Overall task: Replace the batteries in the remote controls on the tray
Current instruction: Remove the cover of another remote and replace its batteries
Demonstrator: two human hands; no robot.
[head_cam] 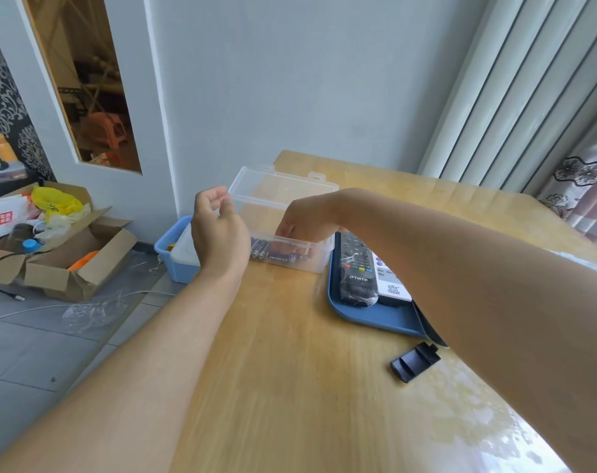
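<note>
Batteries [273, 252] lie loose in clear box [290, 254] on surface, beside tray [375, 319] with remotes [357, 268]. Right hand [304, 220] reaches in; fingers hidden, grip unclear. Left hand [218, 230] hovers, loosely curled, empty. Batteries small, smooth, prone to rolling: pinch mid-body.

Right hand [304, 220] inside clear battery box [290, 257], left hand [218, 230] loosely beside it

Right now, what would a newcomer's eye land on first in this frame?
The right hand reaching into the clear plastic box of batteries at the wooden table's far left edge, lid open. Beside it, a black remote and white remote lie on the blue tray.
</note>
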